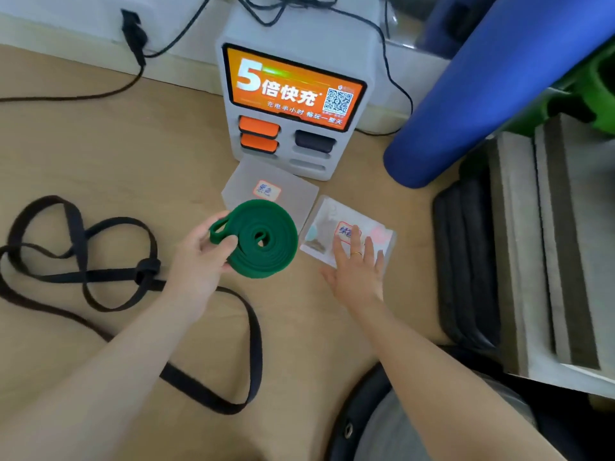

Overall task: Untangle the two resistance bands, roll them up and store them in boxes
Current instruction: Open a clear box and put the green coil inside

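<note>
Fingers (229, 242) of the left hand (199, 257) are curling round the rim of the green band (266, 239), thumb over the loose end loop, and are holding the rolled coil up at the centre of the frame, above the floor. Straight and spread, the right hand (357, 271) is resting its fingertips on the lid of the right box (386, 241), just right of centre, gripping nothing. The left box (293, 201) is lying closed just above the coil, touching the foot of the charging station (293, 104).

Being rubbery and springy, the coil will probably try to unwind, so the safest hold is likely across the outer wrap and the tail together, as now; it looks light and soft, not fragile.

The black band (100, 261) is sprawling across the left and lower frame, loose, with a knot still in it, and it is passing under the left forearm.

Room is tight on the right: a blue mat (482, 94) and stacked grey blocks (532, 244) are crowding that side near the right box. The floor (299, 311) below the boxes is offering the widest room for lifting a lid.
</note>
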### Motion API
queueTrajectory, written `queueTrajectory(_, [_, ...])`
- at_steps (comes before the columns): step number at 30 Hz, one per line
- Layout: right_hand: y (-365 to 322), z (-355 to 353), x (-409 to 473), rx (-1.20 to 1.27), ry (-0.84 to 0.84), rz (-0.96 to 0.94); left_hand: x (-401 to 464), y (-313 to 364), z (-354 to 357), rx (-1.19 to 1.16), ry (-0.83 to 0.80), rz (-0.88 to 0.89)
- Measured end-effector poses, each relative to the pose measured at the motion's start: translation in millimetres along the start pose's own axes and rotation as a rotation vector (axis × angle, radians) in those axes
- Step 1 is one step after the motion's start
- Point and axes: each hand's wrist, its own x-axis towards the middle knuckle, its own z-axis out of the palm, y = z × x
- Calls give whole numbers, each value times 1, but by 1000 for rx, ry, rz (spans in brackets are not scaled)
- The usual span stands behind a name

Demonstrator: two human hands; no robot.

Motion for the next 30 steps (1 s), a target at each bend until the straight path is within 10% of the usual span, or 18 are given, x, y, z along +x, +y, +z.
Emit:
queueTrajectory(12, [15, 23, 13, -375, 211, -15, 41, -29, 16, 118, -211, -28])
queueTrajectory(23, [15, 17, -17, 11, 526, -122, 19, -59, -12, 334, -528, -50])
queueTrajectory(30, [22, -1, -32, 225, 101, 33, 9, -60, 16, 802, -795, 114])
